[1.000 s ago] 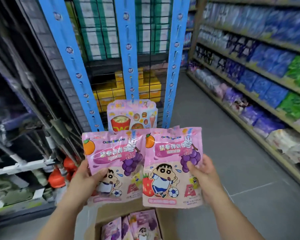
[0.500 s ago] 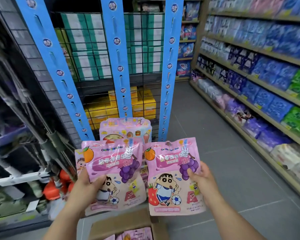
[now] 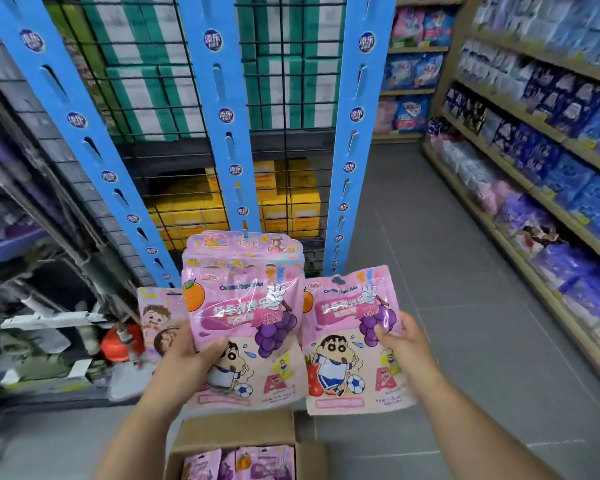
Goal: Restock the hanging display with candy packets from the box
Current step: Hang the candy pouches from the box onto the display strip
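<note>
Two packets are up from the box [image 3: 236, 433], one per hand, held before the three blue strips [image 3: 223, 98]: the left hand [image 3: 187, 362] grips the left packet [image 3: 246, 320] at its lower edge, thumb across the front, and the right hand [image 3: 400, 341] pinches the right packet [image 3: 347, 344] at its side. Next, I judge, each top hole must be threaded onto a free slot above the hung packets [image 3: 243, 249] low on the middle strip. At least three spare packets [image 3: 243, 462] show in the box.
</note>
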`<action>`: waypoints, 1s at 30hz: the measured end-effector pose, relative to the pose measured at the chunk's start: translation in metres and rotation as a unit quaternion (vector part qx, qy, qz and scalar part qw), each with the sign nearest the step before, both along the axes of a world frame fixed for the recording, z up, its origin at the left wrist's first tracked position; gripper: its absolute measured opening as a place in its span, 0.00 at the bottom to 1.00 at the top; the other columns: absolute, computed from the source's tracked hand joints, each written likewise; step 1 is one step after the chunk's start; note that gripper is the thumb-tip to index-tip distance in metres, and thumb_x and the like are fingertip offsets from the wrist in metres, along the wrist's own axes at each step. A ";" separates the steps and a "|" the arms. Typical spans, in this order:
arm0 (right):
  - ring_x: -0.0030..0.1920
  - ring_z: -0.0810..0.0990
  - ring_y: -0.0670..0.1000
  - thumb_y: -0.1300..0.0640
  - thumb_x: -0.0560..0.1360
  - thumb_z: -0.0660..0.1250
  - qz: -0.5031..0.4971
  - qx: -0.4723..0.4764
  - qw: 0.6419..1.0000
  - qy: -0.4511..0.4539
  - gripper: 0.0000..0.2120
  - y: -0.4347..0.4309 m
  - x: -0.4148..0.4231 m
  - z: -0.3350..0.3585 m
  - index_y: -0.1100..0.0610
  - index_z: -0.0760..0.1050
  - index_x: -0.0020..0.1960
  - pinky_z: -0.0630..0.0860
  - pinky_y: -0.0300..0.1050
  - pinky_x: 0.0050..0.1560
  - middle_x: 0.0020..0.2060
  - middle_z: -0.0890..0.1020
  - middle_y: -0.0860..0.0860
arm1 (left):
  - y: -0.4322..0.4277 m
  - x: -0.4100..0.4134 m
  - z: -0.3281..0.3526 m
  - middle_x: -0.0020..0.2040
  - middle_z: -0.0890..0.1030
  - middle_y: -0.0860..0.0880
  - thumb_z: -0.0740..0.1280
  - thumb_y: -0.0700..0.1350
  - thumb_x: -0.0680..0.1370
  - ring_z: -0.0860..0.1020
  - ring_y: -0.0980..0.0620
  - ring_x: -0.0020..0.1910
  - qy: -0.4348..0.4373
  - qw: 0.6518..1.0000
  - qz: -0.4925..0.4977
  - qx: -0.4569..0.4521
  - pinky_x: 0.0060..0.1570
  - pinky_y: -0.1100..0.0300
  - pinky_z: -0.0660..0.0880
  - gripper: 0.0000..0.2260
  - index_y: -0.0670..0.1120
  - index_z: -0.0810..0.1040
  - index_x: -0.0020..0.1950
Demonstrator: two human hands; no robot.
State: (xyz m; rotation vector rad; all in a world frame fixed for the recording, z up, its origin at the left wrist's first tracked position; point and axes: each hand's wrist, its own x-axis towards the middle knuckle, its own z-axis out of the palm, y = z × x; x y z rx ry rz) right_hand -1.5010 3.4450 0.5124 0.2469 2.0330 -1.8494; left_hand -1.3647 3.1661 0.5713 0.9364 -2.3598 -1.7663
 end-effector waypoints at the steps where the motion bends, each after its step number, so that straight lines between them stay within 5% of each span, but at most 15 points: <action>1: 0.41 0.86 0.54 0.59 0.75 0.68 0.012 0.002 1.000 -0.002 0.07 0.003 -0.009 -0.002 0.52 0.71 0.50 0.82 0.53 0.42 0.44 0.85 0.54 | 0.009 -0.003 0.000 0.50 0.83 0.56 0.68 0.43 0.76 0.81 0.55 0.48 0.000 1.000 0.011 -0.001 0.44 0.58 0.77 0.14 0.61 0.73 0.55; 4: 0.42 0.85 0.56 0.60 0.75 0.68 0.059 0.009 0.998 -0.006 0.07 0.014 -0.034 -0.009 0.51 0.71 0.49 0.81 0.56 0.45 0.45 0.85 0.55 | 0.032 -0.009 -0.007 0.48 0.84 0.57 0.69 0.60 0.64 0.82 0.53 0.49 -0.015 0.999 0.042 -0.012 0.52 0.49 0.79 0.15 0.69 0.74 0.50; 6: 0.42 0.85 0.56 0.60 0.75 0.68 0.086 0.014 0.996 -0.004 0.08 0.022 -0.051 -0.012 0.50 0.72 0.48 0.81 0.56 0.46 0.45 0.84 0.55 | 0.046 -0.015 -0.011 0.51 0.84 0.55 0.67 0.62 0.61 0.83 0.51 0.50 -0.024 0.998 0.055 -0.013 0.55 0.45 0.78 0.19 0.66 0.73 0.52; 15: 0.47 0.83 0.56 0.59 0.74 0.68 0.150 0.064 0.986 0.017 0.08 0.026 -0.096 -0.023 0.48 0.71 0.47 0.79 0.57 0.53 0.47 0.83 0.53 | 0.093 -0.024 -0.019 0.54 0.84 0.51 0.70 0.56 0.68 0.83 0.49 0.52 -0.004 0.990 0.141 0.006 0.52 0.44 0.79 0.21 0.58 0.73 0.60; 19: 0.48 0.81 0.55 0.57 0.75 0.68 0.159 0.087 0.983 0.032 0.08 0.024 -0.105 -0.028 0.51 0.72 0.52 0.78 0.54 0.53 0.49 0.82 0.52 | 0.099 -0.026 -0.026 0.52 0.83 0.50 0.66 0.38 0.78 0.83 0.57 0.44 -0.011 0.985 0.173 0.003 0.41 0.63 0.78 0.14 0.48 0.72 0.62; 27: 0.44 0.81 0.52 0.57 0.75 0.67 0.155 0.114 0.980 0.043 0.10 0.017 -0.116 -0.037 0.53 0.71 0.54 0.76 0.44 0.40 0.47 0.81 0.51 | 0.103 -0.038 -0.027 0.49 0.82 0.54 0.66 0.38 0.78 0.80 0.60 0.44 -0.006 0.987 0.162 -0.010 0.37 0.70 0.74 0.13 0.49 0.72 0.60; 30: 0.44 0.82 0.53 0.56 0.74 0.68 0.155 0.147 0.976 0.044 0.10 0.014 -0.118 -0.046 0.52 0.71 0.53 0.79 0.49 0.44 0.46 0.81 0.51 | 0.101 -0.040 -0.028 0.52 0.83 0.51 0.69 0.44 0.73 0.82 0.53 0.50 0.000 0.987 0.162 -0.001 0.47 0.59 0.78 0.17 0.49 0.73 0.62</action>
